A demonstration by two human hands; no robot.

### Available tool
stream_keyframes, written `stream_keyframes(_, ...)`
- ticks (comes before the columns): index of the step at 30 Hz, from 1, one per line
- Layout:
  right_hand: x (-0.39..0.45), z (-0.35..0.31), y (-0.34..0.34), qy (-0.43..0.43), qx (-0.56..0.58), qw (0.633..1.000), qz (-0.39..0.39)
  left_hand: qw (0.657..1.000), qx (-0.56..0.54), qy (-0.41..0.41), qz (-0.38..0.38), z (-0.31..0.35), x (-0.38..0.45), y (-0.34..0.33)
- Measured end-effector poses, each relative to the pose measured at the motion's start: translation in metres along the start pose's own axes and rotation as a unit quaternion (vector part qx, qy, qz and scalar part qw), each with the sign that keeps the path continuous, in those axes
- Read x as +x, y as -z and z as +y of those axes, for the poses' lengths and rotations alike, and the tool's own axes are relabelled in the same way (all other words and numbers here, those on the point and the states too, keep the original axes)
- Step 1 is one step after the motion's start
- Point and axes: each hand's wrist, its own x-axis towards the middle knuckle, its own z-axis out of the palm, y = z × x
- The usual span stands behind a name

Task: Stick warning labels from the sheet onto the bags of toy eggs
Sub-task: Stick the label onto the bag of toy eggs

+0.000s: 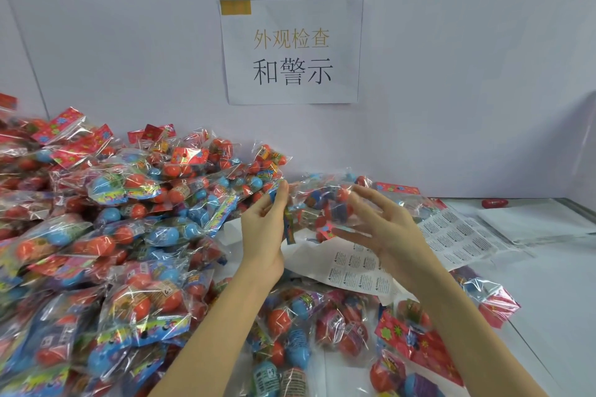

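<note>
Bag (pixel 325 203): clear, packed with red and blue toy eggs, held up just above the label sheet (pixel 358 271).
Left hand (pixel 263 235): gripped the bag's left edge, fingers curled round it, beside the sheet's left end.
Right hand (pixel 383 232): above the sheet, fingers spread and loosely bent at the bag's right side; grip impossible to tell.
Pile of bags (pixel 113 235): heaped left of the sheet.
Wall sign (pixel 292 50): well above the sheet.
Second sheet (pixel 458 235): right of the first.

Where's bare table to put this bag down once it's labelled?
Bare table lies to the right, beyond the label sheets, up to the loose red egg by the wall. The left is buried under the bag pile; more bags crowd the near edge under both arms.
</note>
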Motion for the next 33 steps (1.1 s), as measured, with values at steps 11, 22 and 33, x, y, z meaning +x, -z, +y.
stream_keyframes(11, -0.002, 0.002, -0.005, 0.006, -0.04, 0.999, 0.035, 0.949, 0.196, -0.041, -0.245, -0.005, 0.0, -0.004)
stream_keyframes(22, 0.0, 0.004, 0.001, -0.018, -0.085, 0.996, 0.036, 0.996, 0.064, 0.02, -0.059, 0.002, 0.006, 0.0)
stream_keyframes(33, -0.002, 0.007, -0.005, -0.001, -0.113, 0.993, 0.043, 0.997, 0.057, -0.054, 0.009, -0.003, 0.007, 0.005)
